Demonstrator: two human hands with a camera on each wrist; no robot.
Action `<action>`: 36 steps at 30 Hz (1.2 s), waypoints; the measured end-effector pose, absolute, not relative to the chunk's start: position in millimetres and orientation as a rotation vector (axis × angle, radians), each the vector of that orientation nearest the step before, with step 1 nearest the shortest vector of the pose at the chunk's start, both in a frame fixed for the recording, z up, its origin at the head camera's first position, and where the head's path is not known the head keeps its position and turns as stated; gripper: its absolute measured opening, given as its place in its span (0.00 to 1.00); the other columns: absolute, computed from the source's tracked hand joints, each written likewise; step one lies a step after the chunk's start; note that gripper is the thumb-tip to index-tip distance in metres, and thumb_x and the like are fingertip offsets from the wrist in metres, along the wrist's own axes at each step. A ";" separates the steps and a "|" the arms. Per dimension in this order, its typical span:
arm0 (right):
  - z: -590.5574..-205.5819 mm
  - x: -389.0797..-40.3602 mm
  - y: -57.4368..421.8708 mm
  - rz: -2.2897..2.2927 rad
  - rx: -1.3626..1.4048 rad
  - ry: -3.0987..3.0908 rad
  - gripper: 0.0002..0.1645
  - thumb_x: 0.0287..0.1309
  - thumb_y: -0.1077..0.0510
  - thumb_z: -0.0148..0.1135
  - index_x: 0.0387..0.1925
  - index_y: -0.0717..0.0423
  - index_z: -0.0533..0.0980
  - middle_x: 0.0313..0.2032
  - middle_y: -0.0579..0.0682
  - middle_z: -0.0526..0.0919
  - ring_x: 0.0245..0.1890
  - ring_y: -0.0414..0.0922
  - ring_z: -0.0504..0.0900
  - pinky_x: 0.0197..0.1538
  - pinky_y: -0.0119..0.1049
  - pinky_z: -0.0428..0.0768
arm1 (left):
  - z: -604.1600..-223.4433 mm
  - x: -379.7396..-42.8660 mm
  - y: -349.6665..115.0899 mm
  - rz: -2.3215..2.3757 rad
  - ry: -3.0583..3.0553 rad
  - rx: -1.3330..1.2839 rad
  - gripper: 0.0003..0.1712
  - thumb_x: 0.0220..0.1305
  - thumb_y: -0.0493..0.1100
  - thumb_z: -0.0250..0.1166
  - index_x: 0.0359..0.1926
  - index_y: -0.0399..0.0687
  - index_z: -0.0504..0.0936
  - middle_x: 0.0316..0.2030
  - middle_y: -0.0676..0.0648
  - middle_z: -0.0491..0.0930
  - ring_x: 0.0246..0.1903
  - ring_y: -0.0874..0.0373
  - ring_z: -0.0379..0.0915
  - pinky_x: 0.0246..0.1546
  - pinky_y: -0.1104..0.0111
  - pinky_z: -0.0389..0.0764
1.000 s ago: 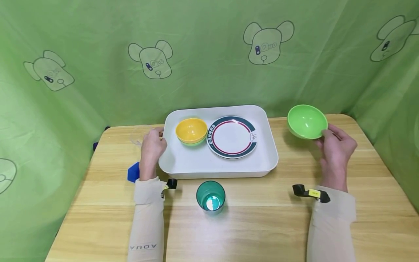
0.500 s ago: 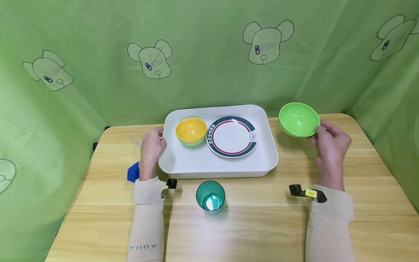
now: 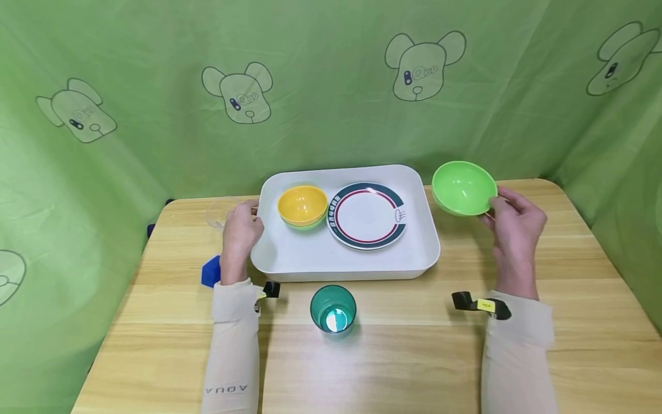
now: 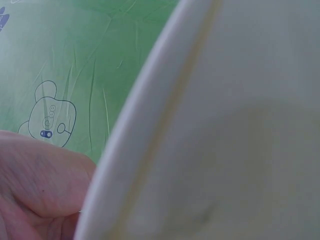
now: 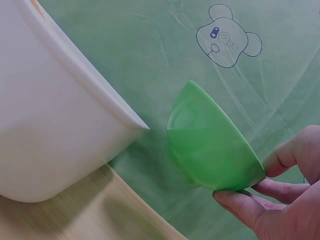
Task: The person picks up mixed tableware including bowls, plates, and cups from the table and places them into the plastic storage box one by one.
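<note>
My right hand (image 3: 517, 224) pinches the rim of a light green bowl (image 3: 464, 188), thumb on one side and fingers beneath. The bowl is tilted and held above the table, just right of the white tray (image 3: 343, 261); the right wrist view shows a gap between the bowl (image 5: 215, 145) and the tray wall (image 5: 65, 130). At the tray's left side, my left hand (image 3: 241, 233) grips the edge with curled fingers, partly hidden behind the wall in the left wrist view. Inside the tray, a yellow bowl (image 3: 303, 206) sits in a green bowl (image 3: 306, 226), beside a dark-green-rimmed plate (image 3: 366, 215).
A teal cup (image 3: 333, 310) stands on the wooden table (image 3: 414, 356) in front of the tray. Left of my left hand lie a clear see-through object (image 3: 214, 214) and a blue angular piece (image 3: 210, 272). A green curtain (image 3: 331, 115) rises behind the table.
My right hand has carried the green bowl leftward, closer to the tray's right side. My left hand, the tray and its contents have stayed in place.
</note>
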State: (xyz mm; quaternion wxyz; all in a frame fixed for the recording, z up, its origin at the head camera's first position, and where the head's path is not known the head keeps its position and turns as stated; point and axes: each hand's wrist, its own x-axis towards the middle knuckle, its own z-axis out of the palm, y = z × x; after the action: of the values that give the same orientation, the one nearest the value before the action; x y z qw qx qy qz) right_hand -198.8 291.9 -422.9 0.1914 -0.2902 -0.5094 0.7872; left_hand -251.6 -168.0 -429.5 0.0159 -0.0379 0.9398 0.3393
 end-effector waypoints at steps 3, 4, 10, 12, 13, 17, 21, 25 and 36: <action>-423.7 -199.2 290.6 2.212 -0.807 -1.434 0.15 0.65 0.71 0.59 0.49 0.61 0.84 0.45 0.51 0.81 0.36 0.41 0.89 0.41 0.29 0.86 | -429.2 -251.6 -167.8 1.057 2.918 -0.120 0.28 0.68 0.29 0.51 0.68 0.35 0.75 0.55 0.32 0.81 0.51 0.38 0.80 0.51 0.48 0.83; -424.1 -199.5 290.0 2.210 -0.802 -1.441 0.15 0.65 0.71 0.59 0.50 0.61 0.84 0.45 0.51 0.81 0.36 0.41 0.89 0.40 0.29 0.86 | -429.2 -251.6 -167.8 1.057 2.917 -0.122 0.28 0.69 0.30 0.51 0.68 0.36 0.74 0.55 0.32 0.81 0.51 0.38 0.80 0.51 0.48 0.83; -425.0 -200.5 285.7 2.213 -0.766 -1.452 0.16 0.64 0.72 0.60 0.50 0.62 0.84 0.42 0.51 0.83 0.37 0.40 0.88 0.38 0.29 0.87 | -429.4 -251.7 -167.8 1.049 2.913 -0.127 0.28 0.69 0.30 0.51 0.69 0.36 0.74 0.56 0.32 0.81 0.52 0.39 0.80 0.51 0.48 0.83; -424.6 -200.5 284.5 2.206 -0.761 -1.466 0.15 0.64 0.71 0.60 0.49 0.62 0.84 0.41 0.50 0.84 0.37 0.40 0.88 0.38 0.29 0.87 | -429.6 -252.0 -167.6 1.044 2.910 -0.131 0.28 0.69 0.30 0.51 0.69 0.36 0.74 0.56 0.32 0.81 0.52 0.38 0.80 0.52 0.48 0.83; -424.2 -200.6 284.0 2.202 -0.762 -1.474 0.15 0.64 0.71 0.60 0.49 0.61 0.84 0.41 0.50 0.84 0.38 0.41 0.88 0.39 0.29 0.87 | -429.7 -252.3 -167.5 1.042 2.909 -0.134 0.28 0.69 0.30 0.51 0.69 0.36 0.74 0.56 0.32 0.81 0.53 0.38 0.79 0.52 0.48 0.83; -422.6 -200.9 282.8 2.190 -0.772 -1.492 0.14 0.64 0.71 0.60 0.47 0.60 0.85 0.42 0.50 0.84 0.37 0.41 0.87 0.39 0.29 0.87 | -429.8 -253.2 -166.9 1.035 2.903 -0.148 0.28 0.70 0.30 0.51 0.69 0.35 0.73 0.58 0.32 0.80 0.54 0.37 0.79 0.53 0.48 0.83; -421.5 -200.8 282.1 2.193 -0.779 -1.496 0.13 0.64 0.71 0.60 0.46 0.59 0.85 0.41 0.50 0.84 0.37 0.40 0.87 0.38 0.29 0.87 | -430.1 -253.9 -166.7 1.027 2.903 -0.155 0.28 0.70 0.30 0.51 0.70 0.35 0.73 0.58 0.32 0.80 0.54 0.38 0.78 0.53 0.48 0.83; -420.9 -201.1 278.9 2.214 -0.755 -1.500 0.13 0.64 0.71 0.60 0.46 0.59 0.85 0.39 0.50 0.85 0.37 0.40 0.87 0.37 0.29 0.87 | -430.6 -254.2 -167.0 1.026 2.908 -0.154 0.28 0.69 0.30 0.51 0.70 0.35 0.73 0.58 0.32 0.80 0.53 0.38 0.78 0.53 0.48 0.83; -419.8 -202.3 258.1 2.200 -0.693 -1.583 0.21 0.64 0.71 0.58 0.59 0.67 0.78 0.41 0.50 0.83 0.38 0.40 0.86 0.38 0.29 0.86 | -430.1 -252.7 -167.3 1.040 2.919 -0.129 0.28 0.69 0.30 0.51 0.69 0.36 0.74 0.56 0.32 0.81 0.53 0.38 0.79 0.52 0.48 0.83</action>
State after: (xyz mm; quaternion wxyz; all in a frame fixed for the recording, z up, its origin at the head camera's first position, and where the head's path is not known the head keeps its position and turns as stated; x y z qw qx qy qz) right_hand -202.3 258.1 -419.8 0.1712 -0.2442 -0.5574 0.7748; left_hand -252.7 -167.3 -430.1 0.0203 -0.0416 0.9410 0.3352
